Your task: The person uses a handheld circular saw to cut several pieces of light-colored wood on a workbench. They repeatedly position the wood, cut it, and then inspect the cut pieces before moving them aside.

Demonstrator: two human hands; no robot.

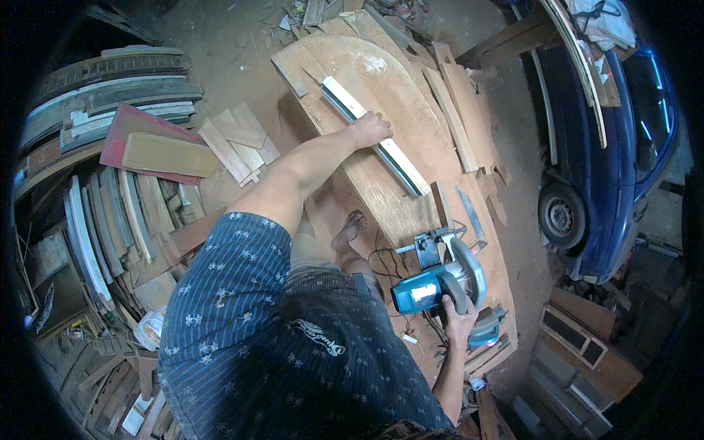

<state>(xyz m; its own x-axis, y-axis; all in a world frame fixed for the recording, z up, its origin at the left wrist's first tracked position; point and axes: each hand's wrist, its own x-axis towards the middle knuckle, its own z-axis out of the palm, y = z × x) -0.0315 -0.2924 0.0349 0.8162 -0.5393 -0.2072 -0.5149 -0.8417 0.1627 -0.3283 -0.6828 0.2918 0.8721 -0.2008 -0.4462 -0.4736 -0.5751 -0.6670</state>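
My left hand [372, 130] is closed over the middle of a long wooden batten [400, 167], pale on top with a dark stripe along its side. The batten lies slantwise on the wooden workbench [345, 59]. At the near right, my right hand [458, 320] grips the rear handle of a teal circular saw [424, 290]. The saw's silver blade guard faces right, and its base plate points toward the batten, apart from it. Whether the blade turns cannot be seen. Just past the saw lie a short wood block [441, 204] and a metal square [468, 209].
Another teal power tool [485, 328] sits at the bench's near right, with black cables [386, 258] close by. Loose boards [458, 117] lie along the right side. Stacked timber [110, 213] fills the left floor; a blue car [605, 147] stands at right.
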